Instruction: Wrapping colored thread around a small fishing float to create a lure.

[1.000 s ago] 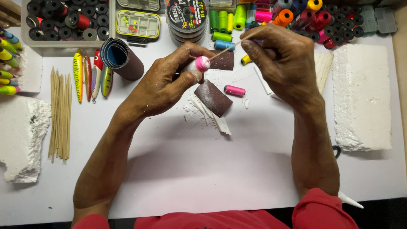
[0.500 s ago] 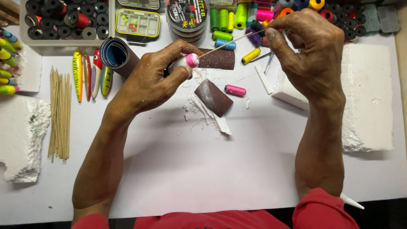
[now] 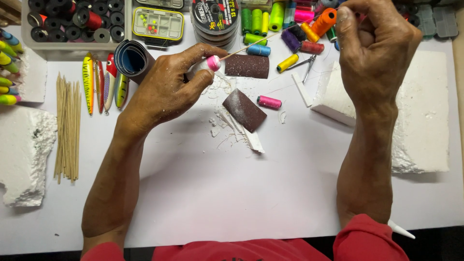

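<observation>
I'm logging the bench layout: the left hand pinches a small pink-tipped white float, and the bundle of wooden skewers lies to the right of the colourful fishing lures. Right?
Not quite. The head view shows the wooden skewers left of the fishing lures. The left hand does pinch the pink-tipped white float.

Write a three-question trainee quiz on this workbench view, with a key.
1. True or false: the left hand grips a small white float with a pink tip.
2. Which lies nearest the bundle of wooden skewers? A) the painted fishing lures B) the orange spool C) the nail clipper
3. What thin thing does the right hand pinch?

Key: 1 true; 2 A; 3 a thin wooden stick that runs to the float.
</observation>
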